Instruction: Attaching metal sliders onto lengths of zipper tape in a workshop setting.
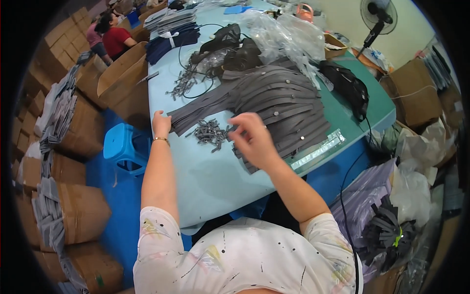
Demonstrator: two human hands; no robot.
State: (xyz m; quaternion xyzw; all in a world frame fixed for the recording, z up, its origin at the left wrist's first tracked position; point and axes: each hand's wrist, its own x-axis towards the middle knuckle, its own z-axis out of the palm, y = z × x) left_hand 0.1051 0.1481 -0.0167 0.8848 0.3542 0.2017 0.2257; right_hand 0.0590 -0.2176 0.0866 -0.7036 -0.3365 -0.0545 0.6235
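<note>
At the table's left edge, my left hand [161, 125] closes on the end of one of the long dark grey fabric strips [208, 106], which look like zipper tapes. The strips run from there back to a broad fanned pile [276, 100] dotted with small pale round pieces. My right hand [253, 141] is raised between this pile and a heap of small dark, metallic-looking pieces [209, 133]. Its thumb and fingertips come together in a pinch beside the heap; anything between them is too small to make out.
On the pale blue table [210, 171], a second small-parts heap [182, 84], black bundles [242, 54] and clear plastic bags [289, 39] lie farther back. A blue stool [126, 144] and cardboard boxes [83, 210] stand left. A fan [378, 17] stands far right; people [116, 39] sit far left.
</note>
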